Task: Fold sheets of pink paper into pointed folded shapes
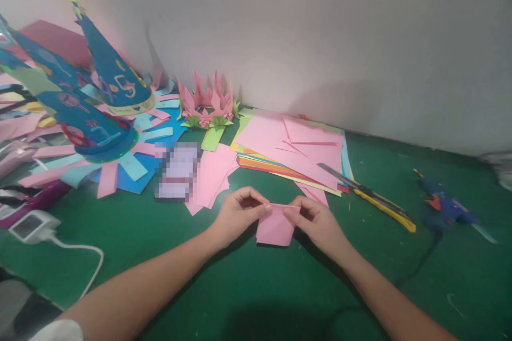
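A small square of pink paper is held just over the green table, its top edge pinched at both corners. My left hand grips the upper left corner between thumb and fingers. At the upper right corner, my right hand does the same, thumb in front. Whether the square is folded in layers is hard to tell. Beyond my hands lie loose pink paper pieces and a stack of coloured paper sheets with pink on top. A yellow utility knife rests partly on that stack, its blade out.
A blue glue gun lies at the right, its cord running toward me. A pink paper crown stands near the wall. Blue cone hats with paper strips crowd the left, beside a blurred-out phone and a white charger with a cable.
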The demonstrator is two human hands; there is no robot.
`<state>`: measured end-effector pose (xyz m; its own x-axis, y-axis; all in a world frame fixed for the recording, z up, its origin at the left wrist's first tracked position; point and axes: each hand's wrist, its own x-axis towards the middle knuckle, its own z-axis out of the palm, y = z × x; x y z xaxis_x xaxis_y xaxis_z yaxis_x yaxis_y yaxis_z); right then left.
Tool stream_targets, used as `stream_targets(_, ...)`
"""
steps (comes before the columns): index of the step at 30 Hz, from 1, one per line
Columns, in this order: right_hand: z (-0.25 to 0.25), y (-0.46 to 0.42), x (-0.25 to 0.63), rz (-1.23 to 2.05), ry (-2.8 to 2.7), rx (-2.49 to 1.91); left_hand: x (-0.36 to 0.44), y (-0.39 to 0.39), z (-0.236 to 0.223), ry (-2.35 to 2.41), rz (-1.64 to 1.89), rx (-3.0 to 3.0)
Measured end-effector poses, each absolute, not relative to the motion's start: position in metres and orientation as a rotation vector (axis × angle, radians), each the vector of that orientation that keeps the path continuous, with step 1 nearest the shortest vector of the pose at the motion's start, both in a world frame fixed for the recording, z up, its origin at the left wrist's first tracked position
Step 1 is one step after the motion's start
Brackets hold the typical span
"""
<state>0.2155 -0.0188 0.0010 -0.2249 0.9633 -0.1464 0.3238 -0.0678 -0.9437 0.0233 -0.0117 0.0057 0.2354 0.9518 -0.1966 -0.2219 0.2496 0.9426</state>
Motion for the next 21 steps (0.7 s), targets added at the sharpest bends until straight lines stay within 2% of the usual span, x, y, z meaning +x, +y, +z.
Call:
stream_targets(13, 0.0087, -0.0176, 0.2145, 1.358, -1.527, -1.373, 0.0212, -0.0102, 0.002, 0.887, 1.061, 0.853)
stream_targets(21, 0.0023, -0.0193, 0.2144, 1.232, -1.548, -1.468, 0.0179, -0.0072, -0.0037, 0.952, 1.096, 1.099)
